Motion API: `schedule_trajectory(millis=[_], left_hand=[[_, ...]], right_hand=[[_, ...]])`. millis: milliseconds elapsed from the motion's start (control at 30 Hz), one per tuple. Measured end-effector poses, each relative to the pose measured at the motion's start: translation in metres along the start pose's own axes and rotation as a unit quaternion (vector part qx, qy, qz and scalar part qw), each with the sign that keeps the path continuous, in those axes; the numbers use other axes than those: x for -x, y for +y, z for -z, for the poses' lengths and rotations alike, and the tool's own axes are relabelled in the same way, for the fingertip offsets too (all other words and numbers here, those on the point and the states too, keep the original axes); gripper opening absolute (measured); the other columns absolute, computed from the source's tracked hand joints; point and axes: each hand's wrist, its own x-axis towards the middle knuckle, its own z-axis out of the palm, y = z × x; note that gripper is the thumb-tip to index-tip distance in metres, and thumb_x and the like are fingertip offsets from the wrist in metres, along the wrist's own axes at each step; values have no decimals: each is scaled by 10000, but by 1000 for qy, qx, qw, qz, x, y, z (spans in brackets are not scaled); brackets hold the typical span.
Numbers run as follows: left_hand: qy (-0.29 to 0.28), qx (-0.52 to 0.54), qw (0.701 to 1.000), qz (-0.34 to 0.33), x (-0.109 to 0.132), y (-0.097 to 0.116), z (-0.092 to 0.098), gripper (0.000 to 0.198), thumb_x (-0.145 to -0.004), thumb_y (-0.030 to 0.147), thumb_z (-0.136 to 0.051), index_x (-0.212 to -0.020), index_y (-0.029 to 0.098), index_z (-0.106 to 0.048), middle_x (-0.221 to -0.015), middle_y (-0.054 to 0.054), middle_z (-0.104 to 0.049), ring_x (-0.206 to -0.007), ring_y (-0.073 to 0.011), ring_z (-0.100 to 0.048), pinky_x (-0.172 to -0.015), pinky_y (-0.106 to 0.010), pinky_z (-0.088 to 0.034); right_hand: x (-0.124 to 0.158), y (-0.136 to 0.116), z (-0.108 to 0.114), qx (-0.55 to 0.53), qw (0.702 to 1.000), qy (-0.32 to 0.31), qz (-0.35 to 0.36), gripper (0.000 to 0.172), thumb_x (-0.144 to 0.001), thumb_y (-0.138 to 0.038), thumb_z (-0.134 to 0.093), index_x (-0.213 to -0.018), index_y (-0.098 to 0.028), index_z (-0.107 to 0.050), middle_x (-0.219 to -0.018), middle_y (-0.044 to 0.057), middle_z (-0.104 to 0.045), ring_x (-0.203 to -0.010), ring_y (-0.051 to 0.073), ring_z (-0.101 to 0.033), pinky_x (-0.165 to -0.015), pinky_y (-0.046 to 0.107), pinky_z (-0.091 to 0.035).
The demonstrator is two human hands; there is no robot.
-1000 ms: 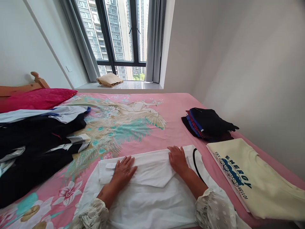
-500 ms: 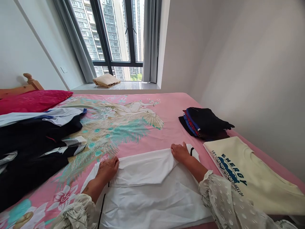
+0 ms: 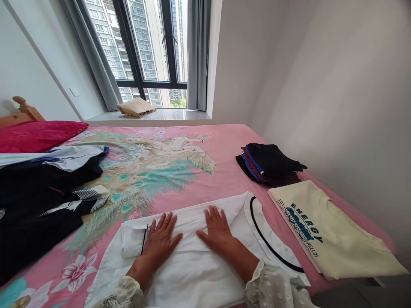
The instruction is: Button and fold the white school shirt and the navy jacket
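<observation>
A white garment with black trim [image 3: 192, 265] lies spread on the bed in front of me, its far edge fairly straight. On its left part, my left hand [image 3: 160, 241] rests flat, fingers spread and pointing away from me. A small folded piece with a black line shows just left of that hand. My right hand [image 3: 218, 229] lies flat nearer the middle of the cloth, fingers apart. Neither hand grips anything. Along the garment's right side runs a curved black stripe. Its near edge drops out of view.
To the right lies a folded cream T-shirt [image 3: 337, 239] with printed lettering, behind it a stack of dark folded clothes [image 3: 272, 162]. Black and white clothes [image 3: 41, 201] are heaped at left by a red pillow [image 3: 41, 134]. A patterned pink bedsheet [image 3: 224, 137] covers the bed.
Both hands have let go of the garment's far edge and now lie flat on it, closer together. The right side has opened out, showing the curved black stripe. The view has shifted slightly right.
</observation>
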Motion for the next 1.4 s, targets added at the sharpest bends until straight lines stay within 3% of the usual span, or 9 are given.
schedule_trajectory(millis=[133, 233, 467, 700, 800, 900, 1000, 1200, 1400], left_hand=[[-32, -4, 999, -8, 3, -5, -3, 864, -747, 740, -365, -1436, 226, -282, -1529, -43, -208, -1416, -296, -135, -1133, -532, -50], [-41, -3, 999, -4, 2, -5, -1, 926, -707, 772, -379, -1442, 222, -260, -1533, -42, -196, -1420, -297, -114, -1132, -528, -24], [-32, -6, 999, -1, 1, -7, -7, 958, -692, 778, -386, -1448, 207, -239, -1535, -48, -189, -1421, -297, -107, -1131, -522, -10], [-19, -9, 1000, -6, 2, -11, -12, 922, -708, 779, -359, -1444, 233, -256, -1532, -36, -203, -1420, -290, -115, -1132, -502, -5], [-22, -6, 1000, -4, 2, -11, -12, 928, -706, 784, -354, -1444, 232, -253, -1532, -37, -196, -1421, -286, -117, -1131, -502, -4], [-20, -2, 1000, -8, 2, -12, -13, 933, -704, 786, -357, -1446, 232, -243, -1533, -37, -194, -1420, -285, -123, -1131, -504, -4], [-16, -2, 1000, -9, 1, -12, -14, 934, -702, 786, -363, -1445, 231, -251, -1531, -38, -205, -1419, -287, -124, -1129, -504, -4], [-17, 9, 1000, -6, 3, -8, -11, 935, -703, 777, -384, -1442, 216, -265, -1531, -47, -210, -1417, -292, -134, -1127, -504, -2], [-18, 7, 1000, -6, 3, -5, -7, 925, -712, 761, -395, -1444, 211, -264, -1531, -59, -215, -1420, -284, -116, -1127, -494, -4]], right_hand=[[4, 50, 6, 37, 990, -24, -137, 1126, -721, -788, -370, -1460, -4, -41, -1529, 173, 52, -1404, 288, 113, -1116, 452, 113], [7, 54, 22, 35, 984, -55, -164, 1234, -638, -816, -447, -1458, 0, -19, -1528, 177, 66, -1395, 310, 136, -1115, 456, 107], [3, 3, 13, -21, 999, -9, -37, 980, -808, -738, -245, -1468, -32, -86, -1536, 163, -21, -1415, 263, 59, -1127, 407, 66], [-21, 66, 11, 14, 969, 38, -243, 1074, -766, -752, -332, -1440, 55, -115, -1516, 238, -64, -1402, 339, 33, -1122, 433, 42], [-26, 68, 14, 20, 952, 79, -296, 1028, -797, -706, -336, -1432, 76, -126, -1507, 262, -71, -1398, 356, 28, -1118, 453, -3], [-26, 54, 10, 40, 964, 117, -235, 909, -847, -638, -317, -1453, 15, -132, -1528, 205, -34, -1405, 308, 73, -1119, 448, 49], [-22, 54, 9, 13, 982, 70, -174, 897, -847, -651, -311, -1457, -14, -151, -1534, 171, -57, -1411, 275, 71, -1126, 425, 74], [-13, 85, 33, -48, 965, 61, -252, 841, -905, -540, -272, -1430, 87, -80, -1519, 234, -15, -1416, 246, -48, -1137, 310, -111], [2, 7, 19, 9, 992, 103, -77, 701, -929, -509, -239, -1473, -79, -136, -1544, 100, -37, -1415, 220, 75, -1131, 413, 95]])
